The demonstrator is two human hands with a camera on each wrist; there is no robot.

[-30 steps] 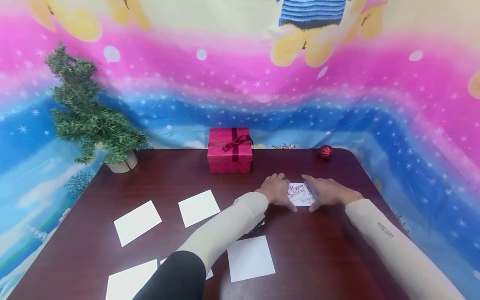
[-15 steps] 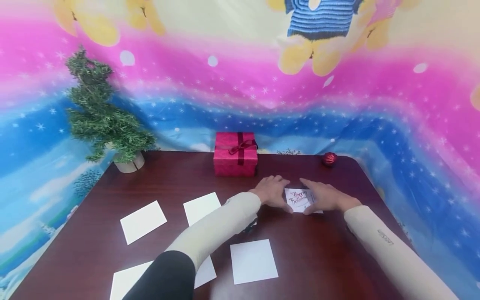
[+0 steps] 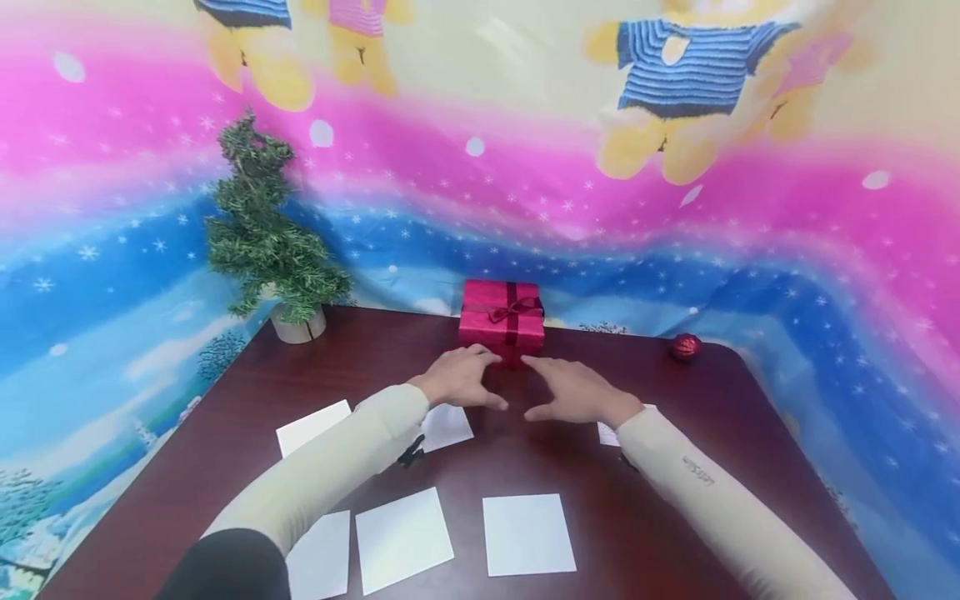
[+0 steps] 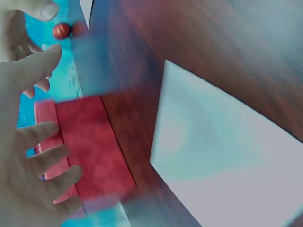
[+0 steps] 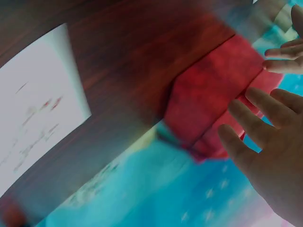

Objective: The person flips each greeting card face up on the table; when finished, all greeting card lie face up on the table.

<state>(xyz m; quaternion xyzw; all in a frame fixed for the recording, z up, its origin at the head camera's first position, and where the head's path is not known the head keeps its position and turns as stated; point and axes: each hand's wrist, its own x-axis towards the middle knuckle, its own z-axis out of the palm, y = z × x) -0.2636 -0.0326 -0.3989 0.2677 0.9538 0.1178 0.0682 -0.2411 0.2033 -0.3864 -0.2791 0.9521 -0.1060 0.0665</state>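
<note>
A red gift box (image 3: 502, 321) with a dark ribbon stands at the back of the brown table (image 3: 675, 467). My left hand (image 3: 459, 379) and right hand (image 3: 567, 392) hover just in front of it, fingers spread and holding nothing. The left wrist view shows the left hand's fingers (image 4: 42, 161) beside the box (image 4: 90, 146). The right hand's fingers (image 5: 258, 125) reach next to the box (image 5: 208, 104) in the right wrist view. A handwritten card (image 3: 609, 433) lies flat by my right forearm, partly hidden; it also appears as a white sheet (image 5: 33, 109).
Several blank white cards lie on the near half, such as one (image 3: 528, 533) and another (image 3: 403, 537). A small green tree (image 3: 273, 242) stands back left. A red ball ornament (image 3: 686, 347) sits back right. A small black object (image 3: 410, 452) peeks from under my left forearm.
Both hands have let go of the handwritten card and moved left and forward toward the gift box. The card stays on the table.
</note>
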